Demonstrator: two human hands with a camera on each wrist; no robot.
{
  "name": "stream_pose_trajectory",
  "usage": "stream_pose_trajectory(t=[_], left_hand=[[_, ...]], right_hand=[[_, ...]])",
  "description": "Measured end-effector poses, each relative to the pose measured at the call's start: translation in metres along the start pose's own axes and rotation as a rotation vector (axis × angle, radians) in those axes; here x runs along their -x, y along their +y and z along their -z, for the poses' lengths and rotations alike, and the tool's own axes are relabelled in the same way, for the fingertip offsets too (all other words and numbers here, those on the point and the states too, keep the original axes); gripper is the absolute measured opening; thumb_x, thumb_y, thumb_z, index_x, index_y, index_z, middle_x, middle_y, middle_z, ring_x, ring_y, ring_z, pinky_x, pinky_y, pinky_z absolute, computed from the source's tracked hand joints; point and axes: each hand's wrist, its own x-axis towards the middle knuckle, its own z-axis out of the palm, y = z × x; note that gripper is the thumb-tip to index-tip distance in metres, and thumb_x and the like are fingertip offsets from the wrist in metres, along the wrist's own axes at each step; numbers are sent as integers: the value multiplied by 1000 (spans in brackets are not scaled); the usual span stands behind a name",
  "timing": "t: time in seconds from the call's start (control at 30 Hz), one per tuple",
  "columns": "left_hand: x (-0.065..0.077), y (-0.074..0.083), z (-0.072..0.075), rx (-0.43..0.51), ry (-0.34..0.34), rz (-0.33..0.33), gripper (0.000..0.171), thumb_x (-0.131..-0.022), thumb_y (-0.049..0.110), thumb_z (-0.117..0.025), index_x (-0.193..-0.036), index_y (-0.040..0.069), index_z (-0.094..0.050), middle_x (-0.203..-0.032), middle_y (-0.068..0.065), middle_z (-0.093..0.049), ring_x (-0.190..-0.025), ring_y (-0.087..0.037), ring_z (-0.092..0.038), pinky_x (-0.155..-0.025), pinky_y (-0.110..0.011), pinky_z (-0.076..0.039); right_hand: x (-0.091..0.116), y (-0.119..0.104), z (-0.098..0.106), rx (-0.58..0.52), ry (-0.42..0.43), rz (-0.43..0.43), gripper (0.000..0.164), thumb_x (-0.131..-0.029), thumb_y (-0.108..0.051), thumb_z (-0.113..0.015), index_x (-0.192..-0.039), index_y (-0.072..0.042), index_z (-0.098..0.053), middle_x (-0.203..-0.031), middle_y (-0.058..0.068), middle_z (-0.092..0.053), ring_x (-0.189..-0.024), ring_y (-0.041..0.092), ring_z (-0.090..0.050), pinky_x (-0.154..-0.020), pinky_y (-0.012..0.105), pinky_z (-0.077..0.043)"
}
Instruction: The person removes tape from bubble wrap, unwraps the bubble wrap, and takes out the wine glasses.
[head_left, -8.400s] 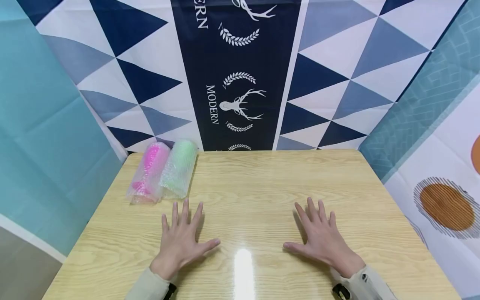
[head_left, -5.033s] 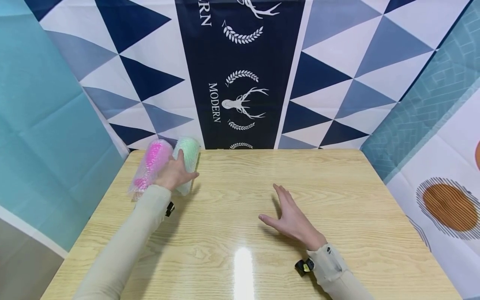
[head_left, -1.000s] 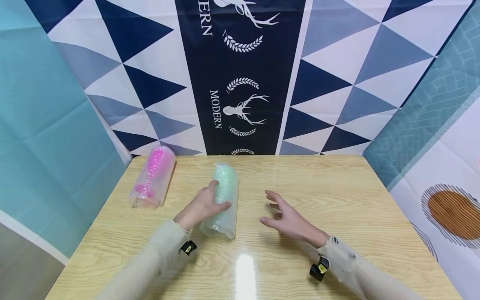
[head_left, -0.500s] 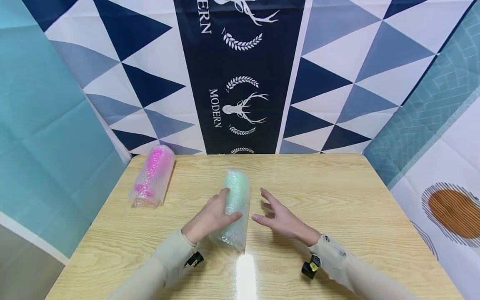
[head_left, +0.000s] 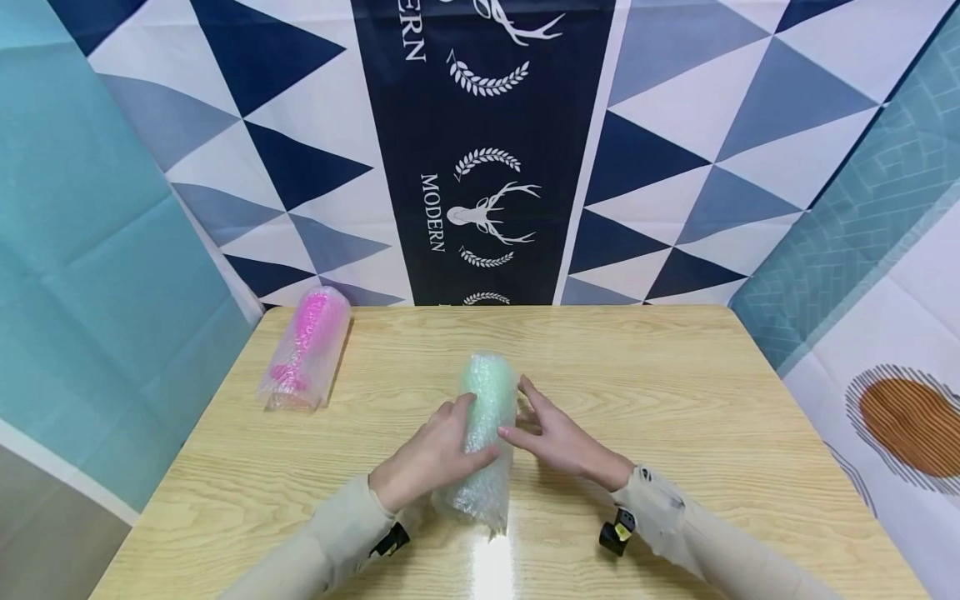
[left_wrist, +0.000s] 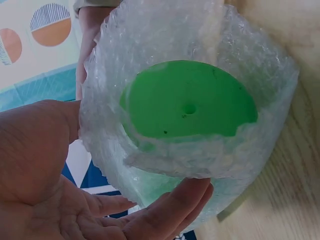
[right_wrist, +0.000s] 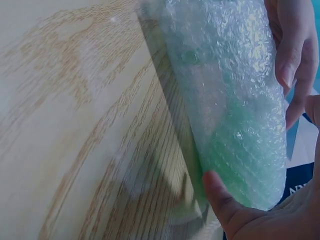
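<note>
A green object in bubble wrap (head_left: pixel 491 400) lies lengthwise near the table's middle. Its flat green round end (left_wrist: pixel 187 102), with a small central hole, shows through the wrap's mouth in the left wrist view. My left hand (head_left: pixel 431 454) grips the bundle from the left, thumb across its near part and fingers along the side. From the right, my right hand (head_left: pixel 566 442) meets the bundle, its thumb over the upper side and its other fingers extended by the right edge. In the right wrist view one fingertip (right_wrist: pixel 215 184) is right at the wrap. What the green object is cannot be told.
A pink object in bubble wrap (head_left: pixel 306 346) lies at the table's back left. The wooden table (head_left: pixel 637 358) ends against a patterned cloth (head_left: pixel 480 167) behind, with more cloth on both sides. Black wrist cameras (head_left: pixel 617 531) sit under the sleeves.
From its place beside the pink bundle, the green bundle has come right and nearer in my left hand. Over the last second my right hand has moved left, meeting its right side.
</note>
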Motion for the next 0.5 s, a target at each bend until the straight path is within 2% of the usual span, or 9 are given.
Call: stream_pose_trajectory(t=[0.13, 0.27, 0.5], left_hand=[[5, 2, -3, -16, -5, -25, 88, -94, 46, -73, -154, -5, -34, -137, -35, -55, -119, -40, -64, -93, -49, -60], [10, 3, -5, -21, 2, -46, 89, -94, 47, -72, -155, -4, -33, -137, -34, -55, -116, -40, -65, -91, -48, -61], [16, 7, -8, -18, -18, -87, 91, -94, 48, -71, -156, -7, -32, -144, -35, -51, -126, -43, -60, -101, -51, -56]], right_hand=[[1, -1, -1, 38, 25, -23, 102, -100, -49, -63, -165, -7, 3, -172, 19, -9, -132, 42, -58, -102, 47, -56], [1, -1, -2, 36, 35, -30, 102, -100, -48, -64, -165, -7, 2, -171, 22, -10, -130, 44, -59, -99, 46, -57], [1, 1, -3, 1, 36, -24, 106, -95, -46, -71, -166, -12, 1, -168, 22, -21, -124, 38, -64, -95, 40, -59]])
